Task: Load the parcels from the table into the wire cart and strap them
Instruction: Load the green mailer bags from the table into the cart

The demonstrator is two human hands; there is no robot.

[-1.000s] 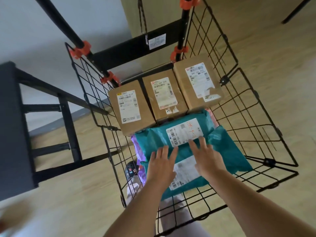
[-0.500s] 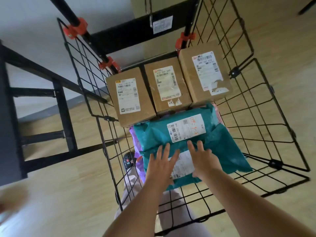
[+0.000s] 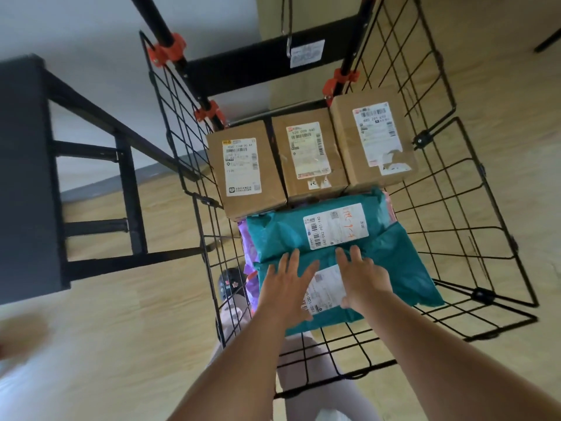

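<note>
The black wire cart (image 3: 473, 189) holds three brown cardboard parcels side by side at its far end: left (image 3: 246, 173), middle (image 3: 306, 153) and right (image 3: 372, 138). In front of them lie two teal plastic mailers, the far one (image 3: 282, 232) and the near one (image 3: 406, 268), on top of a purple mailer (image 3: 249, 256). My left hand (image 3: 287, 284) and my right hand (image 3: 361, 276) both press flat, with straight fingers, on the near teal mailer beside its white label.
A dark table (image 3: 27, 177) with black frame bars stands to the left of the cart. A strap with a hook (image 3: 287, 28) hangs at the cart's black back bar. My legs and a shoe (image 3: 229, 282) are under the cart's near edge. The floor is light wood.
The view has shifted a little. Both hands stay flat on the near teal mailer and have slid slightly toward me on it.
</note>
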